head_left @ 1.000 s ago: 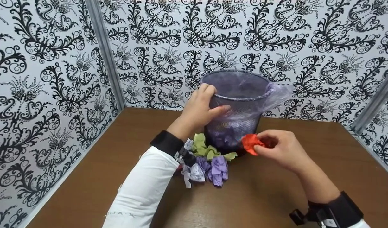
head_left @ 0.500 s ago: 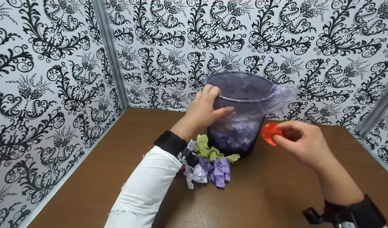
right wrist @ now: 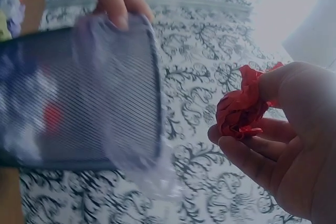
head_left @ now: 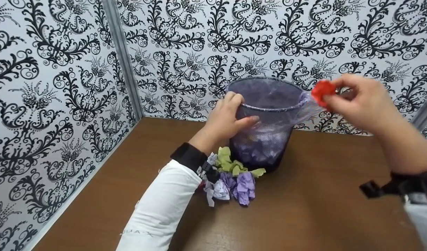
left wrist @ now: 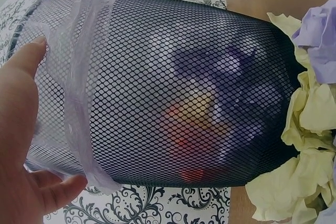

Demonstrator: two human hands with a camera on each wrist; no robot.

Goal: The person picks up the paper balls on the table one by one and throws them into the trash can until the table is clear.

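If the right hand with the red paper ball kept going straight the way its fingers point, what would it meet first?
The right hand pinches the red paper ball, fingers pointing left toward the mesh bin. It would probably first meet the plastic liner folded over the bin's right rim, though depth is hard to judge in the head view.

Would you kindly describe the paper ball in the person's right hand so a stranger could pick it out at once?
Find the black mesh bin on the brown table. Just beyond its rim on the right, the right hand holds a crumpled paper ball in the air. It is the only red one outside the bin; those lying on the table are green and purple.
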